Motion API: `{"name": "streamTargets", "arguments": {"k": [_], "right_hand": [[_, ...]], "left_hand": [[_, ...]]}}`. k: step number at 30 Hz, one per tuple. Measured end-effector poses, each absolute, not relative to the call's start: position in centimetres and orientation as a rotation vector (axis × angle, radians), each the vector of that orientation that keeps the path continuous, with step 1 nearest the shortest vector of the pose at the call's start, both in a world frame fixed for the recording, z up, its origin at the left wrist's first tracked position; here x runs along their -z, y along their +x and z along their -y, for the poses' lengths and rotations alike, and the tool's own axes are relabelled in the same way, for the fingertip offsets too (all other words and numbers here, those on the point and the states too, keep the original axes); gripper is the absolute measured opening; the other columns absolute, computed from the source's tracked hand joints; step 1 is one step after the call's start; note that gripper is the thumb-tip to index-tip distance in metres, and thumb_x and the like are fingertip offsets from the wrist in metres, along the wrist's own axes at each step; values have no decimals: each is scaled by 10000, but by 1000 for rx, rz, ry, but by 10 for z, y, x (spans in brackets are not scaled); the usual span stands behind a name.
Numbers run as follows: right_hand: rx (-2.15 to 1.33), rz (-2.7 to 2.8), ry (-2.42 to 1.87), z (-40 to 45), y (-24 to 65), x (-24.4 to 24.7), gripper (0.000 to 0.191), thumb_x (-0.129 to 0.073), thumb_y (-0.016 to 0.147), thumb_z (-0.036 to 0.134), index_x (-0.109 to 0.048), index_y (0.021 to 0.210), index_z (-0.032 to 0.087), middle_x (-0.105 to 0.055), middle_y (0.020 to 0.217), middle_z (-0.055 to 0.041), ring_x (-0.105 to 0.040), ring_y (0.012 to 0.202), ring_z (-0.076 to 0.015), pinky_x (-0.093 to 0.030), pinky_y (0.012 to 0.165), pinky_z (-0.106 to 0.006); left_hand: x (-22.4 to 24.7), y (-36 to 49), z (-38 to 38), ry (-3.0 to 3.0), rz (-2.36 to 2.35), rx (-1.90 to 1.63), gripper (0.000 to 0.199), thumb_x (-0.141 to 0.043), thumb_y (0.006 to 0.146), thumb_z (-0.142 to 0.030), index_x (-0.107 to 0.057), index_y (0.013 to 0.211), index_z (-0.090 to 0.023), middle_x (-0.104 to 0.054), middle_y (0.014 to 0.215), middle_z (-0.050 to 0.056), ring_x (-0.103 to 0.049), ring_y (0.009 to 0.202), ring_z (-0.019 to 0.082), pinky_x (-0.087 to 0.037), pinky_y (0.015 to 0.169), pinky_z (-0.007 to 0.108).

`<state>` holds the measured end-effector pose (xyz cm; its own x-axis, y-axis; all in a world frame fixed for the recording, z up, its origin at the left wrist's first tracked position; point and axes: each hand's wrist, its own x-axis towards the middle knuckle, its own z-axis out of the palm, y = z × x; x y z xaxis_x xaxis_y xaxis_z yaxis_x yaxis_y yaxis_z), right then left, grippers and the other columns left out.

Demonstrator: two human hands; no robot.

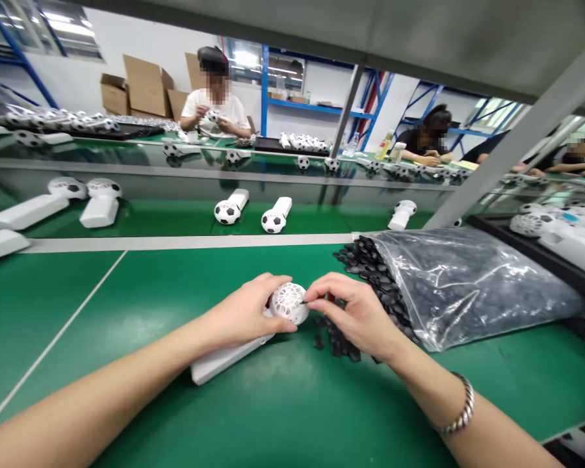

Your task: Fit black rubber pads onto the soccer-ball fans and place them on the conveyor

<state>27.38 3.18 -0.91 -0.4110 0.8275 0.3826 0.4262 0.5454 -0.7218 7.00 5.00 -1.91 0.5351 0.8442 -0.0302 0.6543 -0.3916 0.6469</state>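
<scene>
My left hand [248, 311] is closed around the round head of a white handheld fan [291, 303], thumb and fingers on either side of its openwork soccer-ball grille. The fan's white handle [229, 359] lies below my left hand, slanting toward me on the green surface. My right hand [346, 309] pinches a small black piece at the right edge of the grille; fingertips mostly cover it. Beside and under my right hand lie loose black pieces [338, 341], spilled from the mouth of a clear plastic bag [472, 279].
Several white fans with black soccer-ball patches, such as one fan [276, 216], rest on the green conveyor [175, 214] ahead. A black tray [492, 240] of white fans stands at right. A slanted grey post [497, 140] rises there. Co-workers [217, 107] sit across the line.
</scene>
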Motion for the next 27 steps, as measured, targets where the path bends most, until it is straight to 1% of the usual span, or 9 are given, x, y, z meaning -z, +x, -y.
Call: {"name": "streamTargets", "arguments": {"k": [4,8,10,14,17,20,23,25,27], "right_hand": [[-653,2196,-993,-28,270,14,102,-581,800,137,-657,816,204,-635,795,-14,-564,785,-140,-439,737,-281],[-623,2207,-1040,-29,267,22,65,-597,791,158,-645,795,202,-596,786,-19,-539,787,-150,-430,721,-297],[-627,2117,-1078,-30,266,25,75,-632,760,171,-609,828,191,-564,841,-26,-527,838,-155,-439,755,-304],[-803,2015,-1150,-31,265,30,355,-658,725,213,-495,1040,209,-524,1055,-52,-509,974,-175,-472,783,-315],[-962,2000,-1121,-34,268,30,344,-603,770,215,-458,1082,217,-543,1066,-42,-531,972,-161,-489,772,-298],[-1009,1978,-1135,-45,278,29,280,-593,784,250,-493,1041,208,-565,1045,-33,-546,958,-148,-480,779,-280],[-889,2044,-1312,-57,293,30,141,-572,799,277,-572,911,190,-597,899,-23,-570,806,-132,-467,697,-265],[-751,2147,-1439,-61,298,32,138,-632,751,293,-607,831,185,-587,807,-15,-556,707,-126,-447,653,-266],[-647,2228,-1508,-61,297,35,157,-687,699,288,-624,804,190,-569,783,-11,-540,662,-118,-432,636,-262]], "left_hand": [[29,74,-53,2112,-1229,-455,750,-654,629,-532,-422,1268,-213,-483,1261,78,-457,1133,266,-380,945,374],[33,70,-53,2156,-1227,-497,778,-660,600,-567,-416,1265,-243,-480,1267,68,-466,1124,273,-395,924,382],[32,71,-52,2191,-1242,-496,700,-629,641,-566,-437,1237,-254,-506,1234,62,-496,1083,265,-409,894,377],[25,77,-50,2258,-1230,-471,520,-585,716,-500,-476,1166,-263,-568,1105,42,-554,946,234,-441,792,342],[22,80,-48,2305,-1229,-433,446,-551,748,-473,-485,1136,-262,-587,1043,29,-565,895,221,-442,763,333],[19,78,-49,2316,-1261,-390,512,-574,723,-479,-446,1173,-270,-559,1133,24,-551,965,231,-437,786,335],[17,70,-53,2291,-1347,-287,587,-626,668,-456,-422,1183,-263,-572,1132,21,-564,953,243,-451,739,328],[17,64,-57,2294,-1392,-253,569,-616,676,-416,-417,1187,-263,-585,1120,17,-570,947,246,-453,724,325],[19,59,-60,2345,-1374,-280,553,-576,715,-364,-393,1230,-274,-541,1208,11,-534,1036,244,-436,802,331]]}}
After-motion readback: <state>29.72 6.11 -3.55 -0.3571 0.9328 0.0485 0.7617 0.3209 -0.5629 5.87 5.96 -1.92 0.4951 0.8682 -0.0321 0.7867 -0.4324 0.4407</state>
